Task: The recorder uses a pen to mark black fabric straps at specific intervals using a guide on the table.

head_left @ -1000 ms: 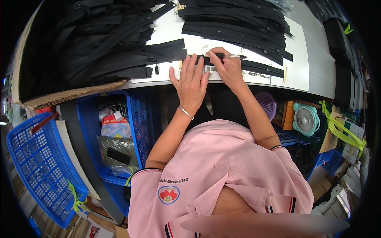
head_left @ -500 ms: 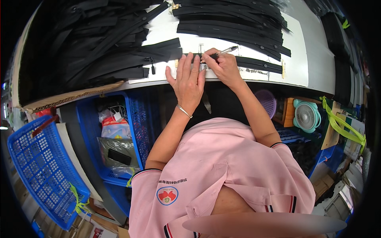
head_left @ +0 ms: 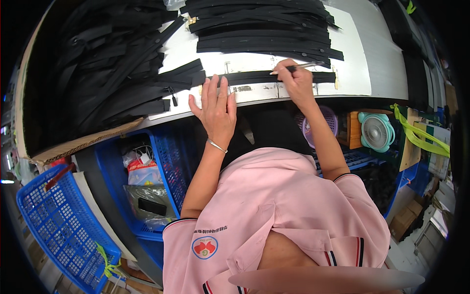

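A long black zipper strip lies across a white board that bears dark marks. My left hand rests near the strip's left end, its fingers stretched out and pressing down. Farther right along the same strip, my right hand is closed around a pen, whose tip points left and down at the strip. Whether the tip touches the fabric cannot be told. A zipper pull hangs off another strip to the left of my left hand.
Black strips lie in rows beyond my hands, and a tangled heap of strips fills the left, bordered by cardboard. Below the table are blue baskets, a purple basket and a turquoise fan.
My right hand has moved right along the strip with the pen, away from my left hand. My left hand stays at the strip's left end. The whole view has shifted slightly.
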Demonstrator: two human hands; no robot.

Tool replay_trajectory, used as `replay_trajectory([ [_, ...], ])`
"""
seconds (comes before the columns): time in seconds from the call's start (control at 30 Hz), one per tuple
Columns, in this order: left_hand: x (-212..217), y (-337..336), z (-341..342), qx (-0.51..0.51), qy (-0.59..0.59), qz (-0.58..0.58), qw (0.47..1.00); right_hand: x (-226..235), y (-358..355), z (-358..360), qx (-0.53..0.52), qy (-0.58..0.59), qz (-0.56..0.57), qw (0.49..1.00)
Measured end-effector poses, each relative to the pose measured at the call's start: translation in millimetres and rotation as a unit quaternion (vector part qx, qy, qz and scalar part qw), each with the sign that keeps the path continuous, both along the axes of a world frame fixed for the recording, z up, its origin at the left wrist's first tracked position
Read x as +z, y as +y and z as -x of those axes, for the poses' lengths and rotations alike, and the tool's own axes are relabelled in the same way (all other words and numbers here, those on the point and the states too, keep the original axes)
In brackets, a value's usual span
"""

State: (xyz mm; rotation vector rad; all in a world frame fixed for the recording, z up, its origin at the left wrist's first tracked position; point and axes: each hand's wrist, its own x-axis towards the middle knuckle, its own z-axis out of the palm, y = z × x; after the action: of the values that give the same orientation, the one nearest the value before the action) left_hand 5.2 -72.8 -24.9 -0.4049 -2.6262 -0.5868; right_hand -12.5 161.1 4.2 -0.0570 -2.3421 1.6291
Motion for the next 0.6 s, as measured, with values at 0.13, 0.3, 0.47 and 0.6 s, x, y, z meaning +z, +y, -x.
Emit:
replay_trajectory([
  [0.13,1,0,0,-0.001,-0.001,0.004,1.000,2,11,-5,-0.059,0.002,-0.065,0.996],
  [0.3,3,-1,0,-0.008,-0.016,0.003,1.000,1,8,-3,-0.050,0.015,-0.063,0.997],
  [0.47,13,14,-3,0.000,-0.025,-0.016,1.000,2,9,-2,-0.033,0.033,-0.132,0.990],
  [0.6,27,50,10,-0.101,0.015,-0.120,0.988,1,7,-2,-0.036,0.035,-0.138,0.989],
])
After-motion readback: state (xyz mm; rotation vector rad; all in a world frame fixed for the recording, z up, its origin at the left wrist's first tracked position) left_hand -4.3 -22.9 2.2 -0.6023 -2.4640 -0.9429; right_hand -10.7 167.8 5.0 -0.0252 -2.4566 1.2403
